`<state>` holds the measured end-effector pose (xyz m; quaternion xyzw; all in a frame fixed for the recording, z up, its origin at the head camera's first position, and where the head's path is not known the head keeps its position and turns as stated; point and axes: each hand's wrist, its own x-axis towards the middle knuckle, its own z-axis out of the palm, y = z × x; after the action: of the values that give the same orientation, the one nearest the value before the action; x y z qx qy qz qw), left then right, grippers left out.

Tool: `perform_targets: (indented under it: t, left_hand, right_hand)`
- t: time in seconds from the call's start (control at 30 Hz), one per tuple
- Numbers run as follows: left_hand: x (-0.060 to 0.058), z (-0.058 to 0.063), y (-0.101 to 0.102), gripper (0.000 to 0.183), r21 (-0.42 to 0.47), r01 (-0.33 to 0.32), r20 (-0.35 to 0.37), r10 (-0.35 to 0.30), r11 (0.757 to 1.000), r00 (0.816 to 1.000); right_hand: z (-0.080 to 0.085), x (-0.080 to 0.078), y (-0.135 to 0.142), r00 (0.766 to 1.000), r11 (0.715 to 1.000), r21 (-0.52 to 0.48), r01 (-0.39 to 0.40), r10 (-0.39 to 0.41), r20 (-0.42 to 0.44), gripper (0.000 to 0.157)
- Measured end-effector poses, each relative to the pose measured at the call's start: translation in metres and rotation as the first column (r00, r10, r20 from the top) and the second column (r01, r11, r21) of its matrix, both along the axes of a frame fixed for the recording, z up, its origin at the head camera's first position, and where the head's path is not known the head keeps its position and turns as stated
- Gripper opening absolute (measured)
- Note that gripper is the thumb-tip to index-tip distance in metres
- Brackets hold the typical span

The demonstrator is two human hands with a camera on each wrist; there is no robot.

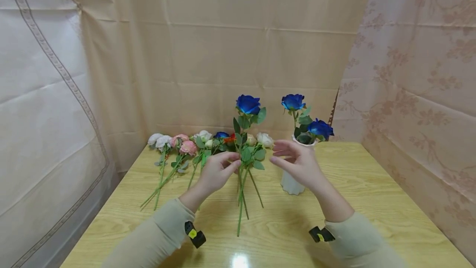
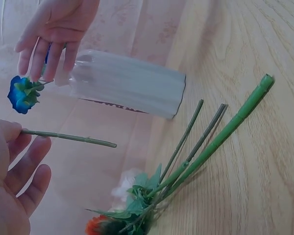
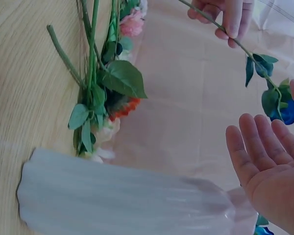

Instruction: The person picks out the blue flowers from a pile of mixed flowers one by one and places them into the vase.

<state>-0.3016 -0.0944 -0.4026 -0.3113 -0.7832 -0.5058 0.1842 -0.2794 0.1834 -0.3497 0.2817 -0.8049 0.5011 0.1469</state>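
My left hand point(image 1: 219, 171) pinches the green stem point(image 2: 68, 135) of a blue rose point(image 1: 248, 104) between thumb and fingertips. The rose stands upright, bloom at the top, its stem's lower end free above the table. My right hand point(image 1: 299, 164) holds nothing; its fingers reach toward the rose, spread and slightly bent in the right wrist view. Just behind that hand stands a white vase point(image 1: 291, 185) with a wavy foot, partly covered by it in the head view. Two blue roses, one tall point(image 1: 293, 101) and one leaning right point(image 1: 320, 129), rise from the vase.
Several flowers lie along the table's back left: white blooms point(image 1: 163, 141), pink blooms point(image 1: 188, 147), another blue rose point(image 1: 221, 135), an orange bloom point(image 3: 125, 107) and a white rose point(image 1: 265, 139). Their stems point forward on the wooden table point(image 1: 357, 185). Beige cloth point(image 1: 223, 53) hangs behind.
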Motion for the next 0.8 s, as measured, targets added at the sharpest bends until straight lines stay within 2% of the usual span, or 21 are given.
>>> perform_targets:
  t: [0.3,0.57,0.8]
  left_hand:
    - [0.000,-0.002,0.005,0.019,-0.017,0.007,0.004,-0.007,1.000,1.000]
    - [0.000,-0.002,0.012,0.019,0.001,0.037,0.035,-0.037,0.999,0.999]
    - [0.000,-0.003,0.017,0.017,0.020,0.056,0.016,-0.056,0.998,0.998]
  right_hand:
    - [-0.012,-0.012,-0.015,0.998,0.998,-0.046,-0.052,0.053,0.024,0.042]
    - [-0.013,-0.017,-0.026,0.997,0.997,-0.067,-0.047,0.050,0.055,0.039]
    - [-0.011,-0.019,-0.034,0.995,0.995,-0.085,-0.060,0.067,0.081,0.038]
